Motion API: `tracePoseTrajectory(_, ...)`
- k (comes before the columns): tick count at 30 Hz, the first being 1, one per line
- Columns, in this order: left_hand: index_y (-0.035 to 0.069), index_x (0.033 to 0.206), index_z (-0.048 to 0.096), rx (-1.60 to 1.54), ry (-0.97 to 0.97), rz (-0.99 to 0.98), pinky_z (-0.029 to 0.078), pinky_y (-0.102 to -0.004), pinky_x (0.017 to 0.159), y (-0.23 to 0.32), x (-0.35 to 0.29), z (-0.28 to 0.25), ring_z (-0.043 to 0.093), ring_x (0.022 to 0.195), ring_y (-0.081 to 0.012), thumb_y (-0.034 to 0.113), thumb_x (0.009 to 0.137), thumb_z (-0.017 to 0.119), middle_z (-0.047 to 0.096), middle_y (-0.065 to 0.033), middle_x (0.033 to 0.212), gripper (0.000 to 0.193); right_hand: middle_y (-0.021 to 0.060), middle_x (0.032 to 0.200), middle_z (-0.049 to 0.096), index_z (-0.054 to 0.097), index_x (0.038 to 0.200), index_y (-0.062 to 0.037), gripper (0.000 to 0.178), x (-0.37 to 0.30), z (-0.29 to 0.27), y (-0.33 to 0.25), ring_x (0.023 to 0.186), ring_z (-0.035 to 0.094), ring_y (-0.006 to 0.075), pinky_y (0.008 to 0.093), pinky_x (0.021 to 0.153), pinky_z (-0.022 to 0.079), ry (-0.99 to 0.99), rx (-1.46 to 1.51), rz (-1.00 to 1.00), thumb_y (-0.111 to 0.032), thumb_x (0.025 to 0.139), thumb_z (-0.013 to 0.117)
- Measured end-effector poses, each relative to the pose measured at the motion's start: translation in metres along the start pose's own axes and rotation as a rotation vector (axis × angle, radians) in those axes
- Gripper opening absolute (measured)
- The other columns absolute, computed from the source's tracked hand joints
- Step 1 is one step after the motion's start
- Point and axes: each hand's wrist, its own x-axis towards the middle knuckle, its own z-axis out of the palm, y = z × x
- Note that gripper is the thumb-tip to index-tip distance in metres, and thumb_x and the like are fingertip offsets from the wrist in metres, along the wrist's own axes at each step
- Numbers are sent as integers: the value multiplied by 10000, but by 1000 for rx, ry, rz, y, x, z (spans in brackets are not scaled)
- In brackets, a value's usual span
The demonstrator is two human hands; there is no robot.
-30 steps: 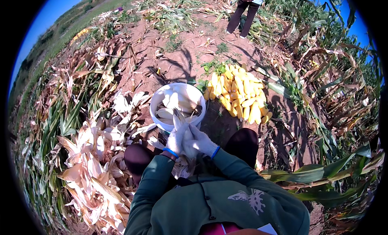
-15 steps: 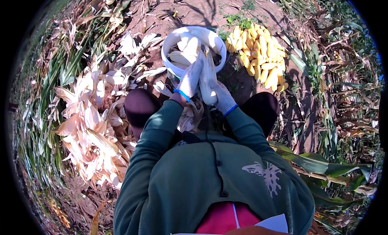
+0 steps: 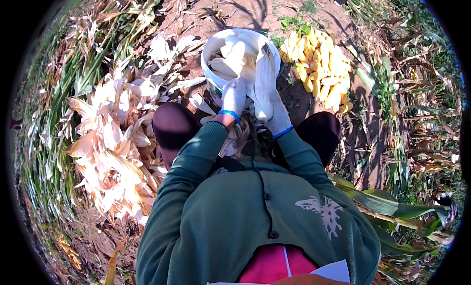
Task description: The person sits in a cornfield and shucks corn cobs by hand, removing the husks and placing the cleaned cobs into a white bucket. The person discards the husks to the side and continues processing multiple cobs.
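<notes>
A corn ear (image 3: 265,79) in its pale husk stands tilted over the near right rim of a white bucket (image 3: 205,64). Its tip points away from me, and a little yellow kernel shows there. My right hand (image 3: 279,114), in a white knit glove with a blue cuff, is wrapped round the ear's lower end. Beside it, my left hand (image 3: 234,95), gloved the same way, is closed at the near rim on a pale husk strip (image 3: 252,92) that hangs from the ear. More husk-covered ears (image 3: 226,66) lie inside the bucket.
A heap of bare yellow corn ears (image 3: 321,64) lies on the soil right of the bucket. To the left spreads a big pile of dry husks (image 3: 115,152). Corn stalks and leaves (image 3: 392,204) border both sides. My knees (image 3: 172,130) flank the bucket's near side.
My left hand has come down toward me, away from the ear's tip, drawing husk off it. More kernels show near the tip. The right hand keeps its hold on the ear's lower end.
</notes>
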Motion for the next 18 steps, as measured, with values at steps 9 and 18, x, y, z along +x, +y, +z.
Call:
tracePoseTrajectory(9,23,1047,628,-37,102,349,501,-297,708,-2,-13,2,608,772,-168,242,1001,419,646,-67,907,306,86,1004,637,535,1220,14,375,8,8,-7,815,640,167,281,694,530,160,-184,4,-248,952,545)
tracePoseTrajectory(18,77,880,560,-1178,10,-247,511,-430,752,-7,-4,18,560,753,-179,220,975,445,566,-67,812,206,157,990,629,522,1176,26,452,13,27,-14,813,660,271,401,665,565,460,71,-119,-330,906,594)
